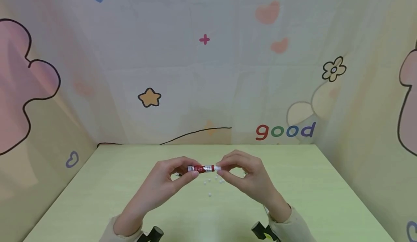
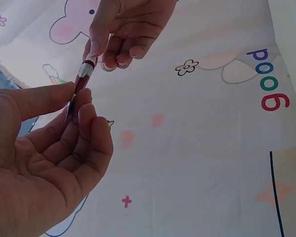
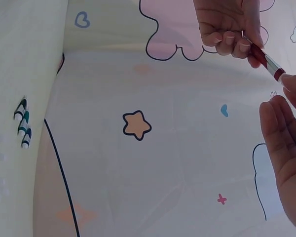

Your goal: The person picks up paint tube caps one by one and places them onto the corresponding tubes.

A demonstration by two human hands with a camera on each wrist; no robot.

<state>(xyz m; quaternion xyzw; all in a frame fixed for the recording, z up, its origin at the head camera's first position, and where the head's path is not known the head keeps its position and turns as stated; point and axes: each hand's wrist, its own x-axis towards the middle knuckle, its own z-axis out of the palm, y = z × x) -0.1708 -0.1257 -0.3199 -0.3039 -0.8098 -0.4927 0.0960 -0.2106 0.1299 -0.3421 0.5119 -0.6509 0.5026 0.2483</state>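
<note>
A small paint tube [image 1: 201, 169], red and silver with a white cap [image 1: 217, 168], is held level above the table in the head view. My left hand [image 1: 163, 184] pinches its flat tail end between thumb and fingers. At the other end, the thumb and fingertips of my right hand [image 1: 249, 177] pinch the white cap, largely covering it. In the left wrist view the tube [image 2: 84, 76] slants between both hands. From the right wrist the red-and-silver tube [image 3: 269, 61] also shows, its cap end at the right hand's fingertips.
Several small white pieces [image 1: 210, 195] lie on the pale table [image 1: 182, 216] below the hands. Dark tubes with white caps [image 3: 23, 123] lie side by side on the table in the right wrist view. A patterned cloth [image 1: 169, 54] hangs behind and along the sides.
</note>
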